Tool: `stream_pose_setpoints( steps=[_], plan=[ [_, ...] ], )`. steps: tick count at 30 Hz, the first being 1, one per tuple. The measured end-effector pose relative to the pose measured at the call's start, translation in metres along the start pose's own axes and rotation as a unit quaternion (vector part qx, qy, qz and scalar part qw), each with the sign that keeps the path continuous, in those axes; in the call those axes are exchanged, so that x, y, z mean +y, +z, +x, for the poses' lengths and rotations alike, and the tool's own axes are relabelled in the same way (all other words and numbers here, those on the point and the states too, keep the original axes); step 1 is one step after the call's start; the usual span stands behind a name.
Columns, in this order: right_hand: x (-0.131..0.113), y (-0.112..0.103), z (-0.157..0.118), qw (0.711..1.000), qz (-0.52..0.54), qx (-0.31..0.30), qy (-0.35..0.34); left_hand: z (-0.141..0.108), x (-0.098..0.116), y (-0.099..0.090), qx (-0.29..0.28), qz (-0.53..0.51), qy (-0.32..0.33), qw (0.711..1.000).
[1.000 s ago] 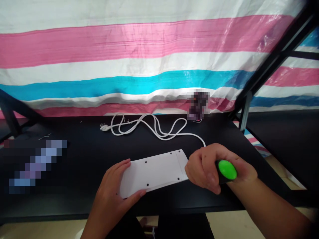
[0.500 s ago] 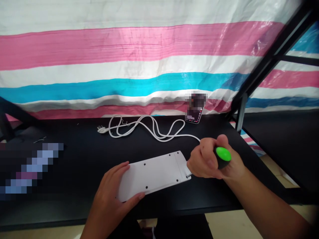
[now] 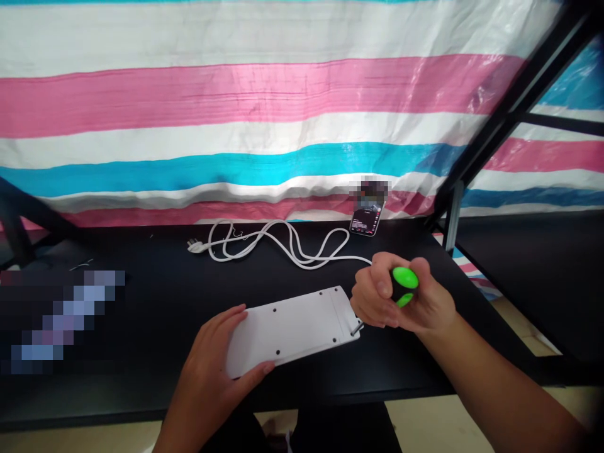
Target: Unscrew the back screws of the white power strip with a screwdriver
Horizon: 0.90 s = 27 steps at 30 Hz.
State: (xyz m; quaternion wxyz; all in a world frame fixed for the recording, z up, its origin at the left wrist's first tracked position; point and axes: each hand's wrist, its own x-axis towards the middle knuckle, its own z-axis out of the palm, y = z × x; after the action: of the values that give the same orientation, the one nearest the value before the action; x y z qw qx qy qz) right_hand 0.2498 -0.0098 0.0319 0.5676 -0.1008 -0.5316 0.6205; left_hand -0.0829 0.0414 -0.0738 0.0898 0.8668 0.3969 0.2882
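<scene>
A white power strip [image 3: 302, 327] lies on the black table with its back side up, showing several dark screw holes. My left hand [image 3: 214, 358] grips its left end, thumb along the near edge and fingers over the far edge. In my right hand [image 3: 396, 296] is a screwdriver [image 3: 404, 277] with a green and black handle, the fingers wrapped round it. Its metal shaft slants down to the near corner at the strip's right end, the tip at a hole there. A white cord [image 3: 302, 261] runs from behind my right hand.
The cord lies in loops along the back, ending in a plug [image 3: 194, 246] at the left. A phone [image 3: 365, 217] leans against the striped plastic sheet [image 3: 264, 94]. Black metal frame bars [image 3: 491, 138] rise at the right. A blurred-out patch covers something at the left.
My right hand has shifted slightly left and turned the screwdriver handle, so a second green patch now shows. The strip and my left hand have stayed nearly in place.
</scene>
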Motion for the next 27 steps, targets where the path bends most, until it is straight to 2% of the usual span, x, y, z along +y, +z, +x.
stream_pose_setpoints(
  steps=[4,9,13,20,27],
  plan=[
    [-0.004,0.004,0.000,0.999,0.018,0.019,0.030,0.000,0.000,0.000,0.001,0.004,0.001,1.000],
    [0.004,-0.004,-0.008,0.999,-0.039,-0.023,0.018,0.001,0.000,0.000,0.003,0.009,0.005,1.000],
    [0.009,-0.007,-0.011,0.998,-0.054,-0.032,0.011,0.000,0.000,0.000,0.002,0.007,0.001,1.000],
    [0.003,0.001,-0.005,0.998,-0.031,-0.003,0.052,0.000,0.000,-0.001,0.007,0.007,0.000,1.000],
    [0.003,0.000,-0.006,0.998,-0.029,-0.010,0.054,0.001,0.000,0.001,-0.001,0.004,0.003,1.000]
  ],
)
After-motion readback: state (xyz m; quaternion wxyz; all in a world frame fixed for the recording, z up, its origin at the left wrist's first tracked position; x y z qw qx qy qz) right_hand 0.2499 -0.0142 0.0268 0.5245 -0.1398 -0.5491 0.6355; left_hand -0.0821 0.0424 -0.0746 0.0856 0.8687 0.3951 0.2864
